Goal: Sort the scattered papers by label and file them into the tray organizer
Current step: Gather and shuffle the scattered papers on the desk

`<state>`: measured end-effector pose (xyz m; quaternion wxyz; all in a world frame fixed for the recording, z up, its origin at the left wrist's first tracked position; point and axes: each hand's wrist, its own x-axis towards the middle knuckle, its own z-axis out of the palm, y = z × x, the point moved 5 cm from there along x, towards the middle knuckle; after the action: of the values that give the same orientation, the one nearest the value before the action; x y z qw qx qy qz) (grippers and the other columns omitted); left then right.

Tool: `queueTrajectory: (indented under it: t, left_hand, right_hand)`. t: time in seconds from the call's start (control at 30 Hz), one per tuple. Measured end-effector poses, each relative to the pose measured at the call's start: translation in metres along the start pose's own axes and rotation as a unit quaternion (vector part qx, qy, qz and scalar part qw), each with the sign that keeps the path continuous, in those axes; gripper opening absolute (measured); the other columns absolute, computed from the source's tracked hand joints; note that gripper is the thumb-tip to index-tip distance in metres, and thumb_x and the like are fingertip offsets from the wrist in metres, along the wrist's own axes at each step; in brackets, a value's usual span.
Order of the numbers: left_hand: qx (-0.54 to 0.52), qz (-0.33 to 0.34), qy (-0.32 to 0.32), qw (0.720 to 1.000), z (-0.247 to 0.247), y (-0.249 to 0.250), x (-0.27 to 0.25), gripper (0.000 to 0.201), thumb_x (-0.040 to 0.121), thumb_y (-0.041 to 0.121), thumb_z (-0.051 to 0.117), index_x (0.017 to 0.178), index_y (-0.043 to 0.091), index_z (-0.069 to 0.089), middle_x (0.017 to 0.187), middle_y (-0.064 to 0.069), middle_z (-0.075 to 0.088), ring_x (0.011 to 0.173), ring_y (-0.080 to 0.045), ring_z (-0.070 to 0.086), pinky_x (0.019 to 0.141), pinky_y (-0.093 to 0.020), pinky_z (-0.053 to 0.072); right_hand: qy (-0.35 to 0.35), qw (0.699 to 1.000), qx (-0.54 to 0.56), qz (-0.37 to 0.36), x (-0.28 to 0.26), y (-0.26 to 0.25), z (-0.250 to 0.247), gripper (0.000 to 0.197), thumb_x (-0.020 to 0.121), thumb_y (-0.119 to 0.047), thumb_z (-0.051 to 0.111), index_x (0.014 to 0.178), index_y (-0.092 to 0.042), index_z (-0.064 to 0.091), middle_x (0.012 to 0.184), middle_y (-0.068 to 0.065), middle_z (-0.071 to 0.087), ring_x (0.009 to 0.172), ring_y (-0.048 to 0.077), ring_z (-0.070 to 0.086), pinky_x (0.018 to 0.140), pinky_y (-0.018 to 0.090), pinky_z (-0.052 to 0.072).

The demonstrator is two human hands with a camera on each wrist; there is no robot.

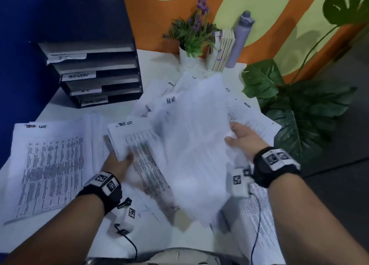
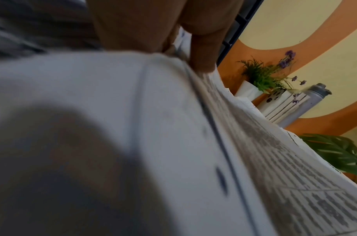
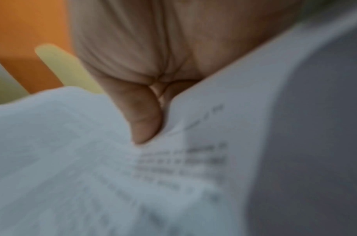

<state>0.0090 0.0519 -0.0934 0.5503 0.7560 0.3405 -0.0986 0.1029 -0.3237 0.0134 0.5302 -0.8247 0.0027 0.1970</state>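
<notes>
My left hand [image 1: 121, 161] pinches the near-left edge of a printed sheet headed TASK LIST [image 1: 139, 143], thumb on top; its fingers [image 2: 201, 52] curl over that sheet [image 2: 274, 159] in the left wrist view. My right hand [image 1: 237, 137] grips the right edge of a blurred white sheet [image 1: 193, 149] raised off the table, its label unreadable; the thumb [image 3: 145, 115] presses into this paper [image 3: 82, 159]. The dark tray organizer [image 1: 119, 69] stands at the back left with tabs IT, ADMIN, HR and TASK LIST. Another TASK LIST pile [image 1: 50, 165] lies at left.
More sheets marked HR, ADMIN and IT lie fanned across the middle and back of the white table [image 1: 123, 109]. A potted flower [image 1: 191, 39], books [image 1: 223, 51] and a grey bottle [image 1: 241, 39] stand against the wall. A big leafy plant [image 1: 299, 109] borders the right edge.
</notes>
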Motion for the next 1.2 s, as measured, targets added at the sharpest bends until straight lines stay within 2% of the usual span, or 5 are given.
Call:
queueTrajectory:
  t: [0.13,0.4,0.8,0.93,1.2]
  left_hand:
    - [-0.170,-0.115,-0.008,0.979,0.006,-0.029,0.017,0.124,0.049,0.099,0.044,0.147,0.023,0.035,0.150,-0.006,0.040,0.133,-0.032,0.043,0.108,-0.052,0.035]
    - [0.040,-0.052,-0.030,0.997,0.006,-0.036,0.018,0.085,0.080,0.025,0.077,0.147,0.013,0.026,0.140,-0.010,0.047,0.123,-0.029,0.049,0.107,-0.042,0.040]
    - [0.104,-0.046,-0.041,0.993,0.006,-0.054,0.033,0.106,0.066,0.052,0.074,0.150,0.016,0.020,0.148,-0.006,0.040,0.130,-0.026,0.045,0.110,-0.043,0.038]
    - [0.095,-0.047,-0.041,0.994,0.006,-0.055,0.033,0.109,0.065,0.053,0.074,0.151,0.014,0.019,0.149,-0.007,0.039,0.132,-0.025,0.043,0.111,-0.043,0.036]
    - [0.071,-0.051,-0.039,0.995,0.006,-0.055,0.033,0.105,0.066,0.048,0.076,0.149,0.015,0.022,0.147,-0.007,0.042,0.130,-0.027,0.045,0.109,-0.045,0.039]
  right_hand:
    - [0.033,0.986,-0.140,0.083,0.017,0.030,0.069,0.044,0.086,-0.016,0.058,0.129,-0.012,0.055,0.125,0.004,0.059,0.114,0.019,0.054,0.097,0.024,0.039]
    - [0.186,0.965,-0.145,0.118,0.047,0.028,0.068,0.031,0.093,-0.017,0.055,0.122,-0.011,0.064,0.121,0.010,0.065,0.109,0.027,0.062,0.090,0.026,0.043]
    - [0.144,0.930,-0.064,0.333,0.105,0.027,0.043,0.043,0.085,-0.030,0.063,0.115,-0.001,0.053,0.100,0.013,0.056,0.072,0.026,0.054,0.051,0.022,0.037]
    - [0.138,0.943,-0.059,0.298,0.117,0.019,0.063,0.077,0.088,-0.028,0.064,0.150,-0.009,0.023,0.150,0.012,0.036,0.131,0.035,0.043,0.100,0.041,0.040]
    - [0.323,0.944,-0.036,0.061,0.097,-0.018,0.032,0.017,0.087,-0.025,0.064,0.092,-0.009,0.066,0.083,0.010,0.065,0.085,0.031,0.066,0.080,0.038,0.055]
